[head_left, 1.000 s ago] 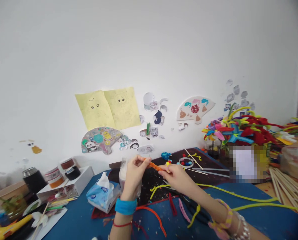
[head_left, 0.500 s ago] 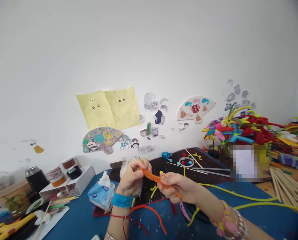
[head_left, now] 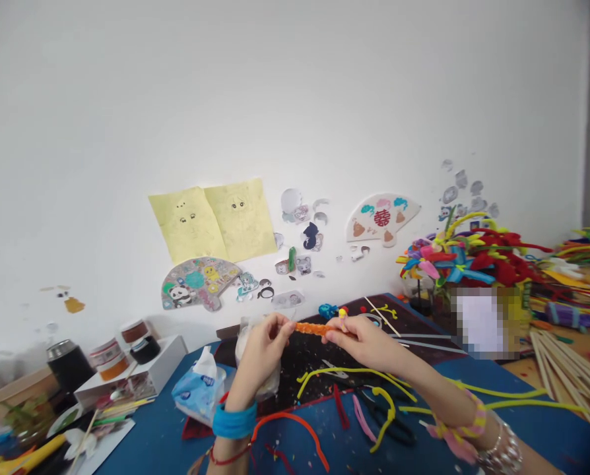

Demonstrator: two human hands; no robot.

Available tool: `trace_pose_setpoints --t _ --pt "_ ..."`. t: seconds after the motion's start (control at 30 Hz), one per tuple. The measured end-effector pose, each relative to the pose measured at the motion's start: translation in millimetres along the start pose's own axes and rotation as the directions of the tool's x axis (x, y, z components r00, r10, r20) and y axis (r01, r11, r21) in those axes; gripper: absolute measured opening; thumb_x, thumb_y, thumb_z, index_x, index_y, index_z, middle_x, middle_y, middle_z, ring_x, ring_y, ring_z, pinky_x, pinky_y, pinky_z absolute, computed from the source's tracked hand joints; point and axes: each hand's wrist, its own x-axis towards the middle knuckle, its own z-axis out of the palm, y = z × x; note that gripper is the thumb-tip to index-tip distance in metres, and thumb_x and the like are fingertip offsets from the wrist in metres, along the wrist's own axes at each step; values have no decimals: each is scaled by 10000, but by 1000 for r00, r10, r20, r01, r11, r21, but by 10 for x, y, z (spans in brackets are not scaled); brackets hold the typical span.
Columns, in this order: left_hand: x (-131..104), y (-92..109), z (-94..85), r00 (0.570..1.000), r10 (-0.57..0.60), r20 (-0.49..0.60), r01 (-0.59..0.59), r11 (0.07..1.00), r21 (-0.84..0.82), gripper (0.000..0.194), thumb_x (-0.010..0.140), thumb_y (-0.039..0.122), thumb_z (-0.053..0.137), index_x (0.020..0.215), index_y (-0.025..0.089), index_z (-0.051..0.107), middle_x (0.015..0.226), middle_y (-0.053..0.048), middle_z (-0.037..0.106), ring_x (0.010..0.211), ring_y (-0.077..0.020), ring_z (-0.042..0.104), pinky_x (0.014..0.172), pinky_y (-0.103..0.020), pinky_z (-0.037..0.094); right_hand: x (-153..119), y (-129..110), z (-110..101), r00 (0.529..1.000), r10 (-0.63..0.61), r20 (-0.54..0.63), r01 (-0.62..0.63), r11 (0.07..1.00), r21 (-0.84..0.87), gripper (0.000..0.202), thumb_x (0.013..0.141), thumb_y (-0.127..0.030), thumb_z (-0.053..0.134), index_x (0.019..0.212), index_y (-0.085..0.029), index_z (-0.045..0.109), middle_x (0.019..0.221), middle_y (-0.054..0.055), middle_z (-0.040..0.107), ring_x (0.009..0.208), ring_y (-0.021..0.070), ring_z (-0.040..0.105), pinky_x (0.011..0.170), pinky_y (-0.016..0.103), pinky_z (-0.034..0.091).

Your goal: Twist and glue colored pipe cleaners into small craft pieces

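An orange twisted fuzzy stem [head_left: 311, 328] is stretched almost level between my two hands above the dark mat. Its left end is pinched by my left hand [head_left: 265, 349], which has a blue band at the wrist. Thumb and fingers of my right hand [head_left: 361, 340] close on the other end, and a small yellow and pink ring shows on one finger. Below them lie a yellow stem [head_left: 354, 371], a curved orange-red stem [head_left: 295, 417], a pink stem [head_left: 363, 417] and black-handled scissors [head_left: 398, 429].
A blue tissue pack [head_left: 200, 389] sits left of my hands, near a white box [head_left: 163, 366] with paint jars. At right stand colourful fuzzy flowers [head_left: 466, 260] beside wooden sticks [head_left: 557, 376]. A white wall [head_left: 295, 86] with fan-shaped pictures rises behind the blue table [head_left: 156, 429].
My right hand has turned and risen, and the orange stem has gone from slanting to nearly level. The scissors and more of the yellow stem now show below.
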Motion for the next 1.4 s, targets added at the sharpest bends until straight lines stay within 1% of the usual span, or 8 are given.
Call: trace_pose_setpoints --t 0.17,0.43,0.57,0.67,0.8,1.03,1.13,1.4 --pt "-57 98 82 995 54 80 -61 994 88 281 916 377 419 727 175 470 585 38 452 567 -113 416 565 -243 302 -52 -4 -64 978 -188 -94 127 886 -446 334 917 -263 404 674 -142 599 697 48 635 569 124 506 578 260 322" --pt "-28 -38 87 888 -126 443 374 758 -534 307 799 367 571 661 193 359 521 97 191 438 -63 145 418 -196 192 -129 -57 -74 778 -629 4 337 412 -847 262 910 -115 350 909 -159 608 656 28 551 593 145 466 553 286 264" --pt "-8 -83 68 894 -78 442 358 720 -595 293 786 403 602 720 177 428 507 101 191 422 -56 176 406 -183 213 -145 -129 -39 901 -420 -109 288 767 -574 238 902 -171 377 809 -147 595 696 34 570 594 124 462 575 275 283" --pt "-24 -39 30 949 -18 315 227 731 -643 243 815 376 608 920 189 495 533 84 296 448 -62 305 440 -174 287 -120 -161 -17 990 -85 -114 81 996 -40 285 895 -288 414 698 -141 559 613 -5 497 501 80 363 512 245 255" --pt "-95 20 -39 968 109 228 47 807 -588 357 794 339 652 1112 216 545 615 28 497 525 -96 485 503 -213 385 -103 -170 -20 937 141 319 -319 714 623 255 849 -376 480 754 -145 534 495 -97 248 407 43 132 401 196 128" --pt "-122 75 -86 955 289 74 -223 856 -466 154 808 279 636 929 225 713 713 -3 552 534 -93 535 524 -233 397 -68 -34 86 729 -127 673 -607 335 721 162 819 -279 463 789 -140 541 423 -112 238 340 38 95 331 168 131" --pt "-93 85 -85 973 232 1 -211 886 -413 144 790 282 651 878 194 722 658 -2 560 533 -105 534 529 -240 402 -74 -32 143 732 -167 661 -587 339 736 173 822 -297 490 791 -136 544 432 -112 238 347 36 111 346 171 148" --pt "-30 92 -37 996 20 -90 -34 986 -165 299 804 397 602 639 152 555 511 19 561 504 -116 509 556 -231 388 -129 -235 158 943 83 322 -285 698 656 309 855 -445 492 765 -151 524 497 -108 219 415 43 109 407 198 118"
